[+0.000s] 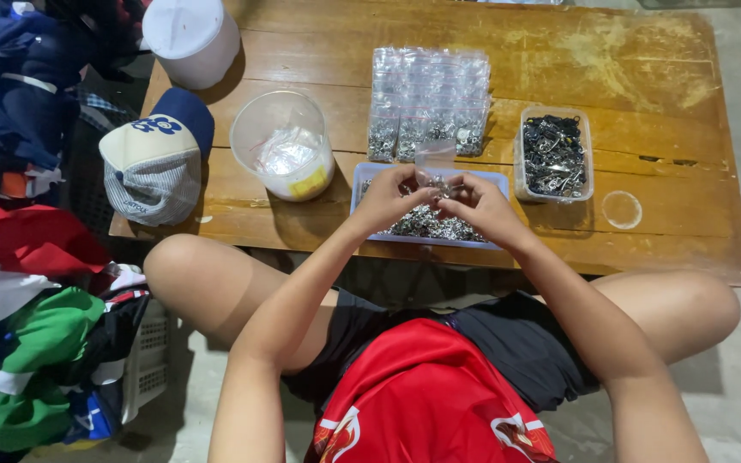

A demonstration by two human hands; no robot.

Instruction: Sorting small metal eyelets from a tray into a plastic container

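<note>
A blue and cream cap (156,159) lies at the counter's (628,51) left edge beside a white lidded tub (190,36); crumpled clothes (27,334) pile over a white basket (149,356) on the floor.

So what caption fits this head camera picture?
Both hands, left hand and right hand, hold a small clear bag above a tray.

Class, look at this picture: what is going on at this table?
A seated person holds a small clear bag between the left hand and right hand, above a shallow tray of small silvery metal parts. Behind it lies a row of filled clear bags. A tub of dark metal parts stands to the right, a clear plastic cup and a cap to the left.
</note>
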